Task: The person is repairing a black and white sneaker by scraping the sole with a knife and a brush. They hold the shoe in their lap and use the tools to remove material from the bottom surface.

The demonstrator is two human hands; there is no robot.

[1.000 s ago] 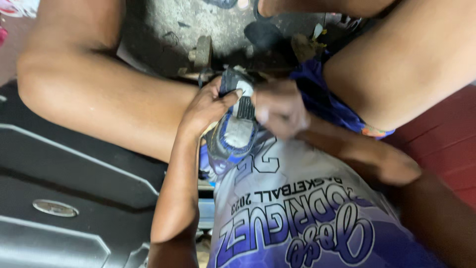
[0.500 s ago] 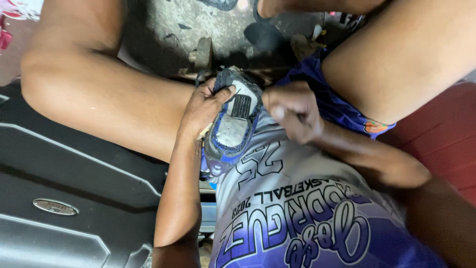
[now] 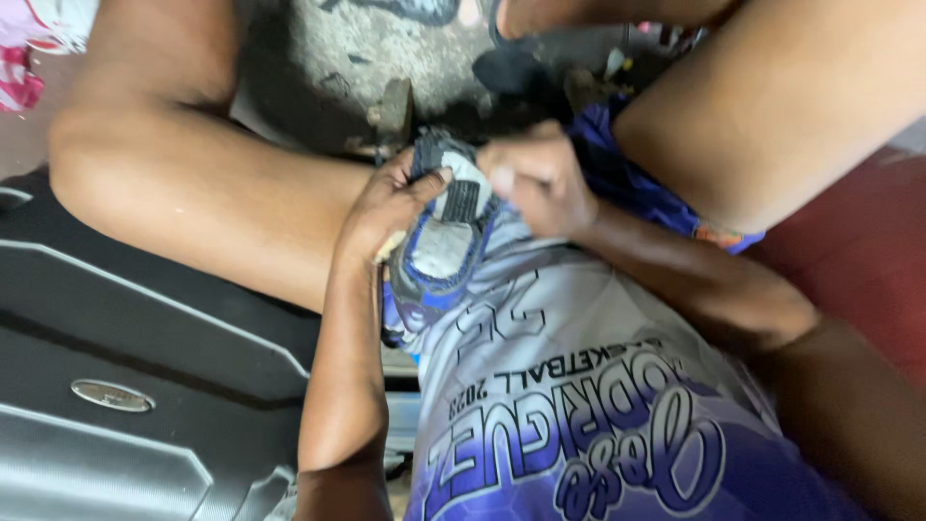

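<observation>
A worn blue, grey and white shoe (image 3: 446, 236) rests in my lap, its opening facing up. My left hand (image 3: 381, 207) clasps its left side, thumb pressed across the upper edge near a dark patch on the tongue. My right hand (image 3: 540, 178) grips the shoe's right side at the toe end with curled fingers. Both hands sit between my bare knees, over a purple and white printed jersey (image 3: 579, 415). The frame is blurred, so fine detail of the shoe is unclear.
A black moulded plastic case (image 3: 125, 357) lies at the left under my left leg. Grey concrete floor (image 3: 318, 58) with dark scraps shows at the top. A red surface (image 3: 858, 260) lies at the right. Pink-and-white cloth (image 3: 39, 39) sits in the top left corner.
The shoe and both hands have shifted slightly up and away from my body. My right hand has closed in tighter on the shoe's far end.
</observation>
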